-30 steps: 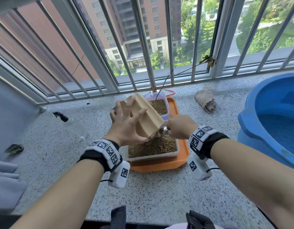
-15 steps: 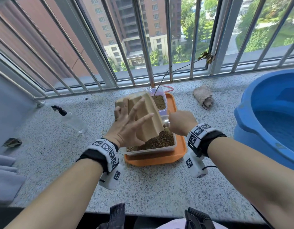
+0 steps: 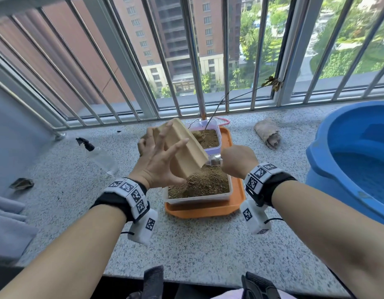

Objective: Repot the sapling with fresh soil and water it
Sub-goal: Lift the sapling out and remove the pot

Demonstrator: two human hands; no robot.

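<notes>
The speckled stone surface point(image 3: 208, 244) runs from a near edge just above the person's lap to a far edge under the metal window bars point(image 3: 126, 61), and the stretch between the orange tray point(image 3: 236, 203) and that near edge is bare stone. Toward the right edge a large blue tub point(image 3: 348, 160) with water in it stands close beside the right forearm. Toward the left a clear spray bottle point(image 3: 100, 156) lies on its side, with a dark scrap point(image 3: 21, 184) further out near the left edge. A crumpled brown cloth point(image 3: 267, 132) lies near the far edge, right of the tray. On the tray sit two containers: a clear plastic box point(image 3: 208, 196) heaped with brown soil point(image 3: 204, 182) at the near end, and a smaller pale purple pot point(image 3: 215, 128) of soil at the far end. The sapling point(image 3: 236, 98) is a thin bare stem rising from that pot and leaning right toward the bars, ending in a few dry brown leaves. The left hand point(image 3: 158, 165) holds a tan rectangular pot point(image 3: 182, 149) tilted steeply, its lower end just over the soil heap, fingers spread along its side. The right hand point(image 3: 237, 161) has its grip closed around the handle of a metal scoop point(image 3: 214, 159), whose bowl shows beside the tan pot's lower corner, over the clear box. The sapling stands beyond both hands, apart from them.
</notes>
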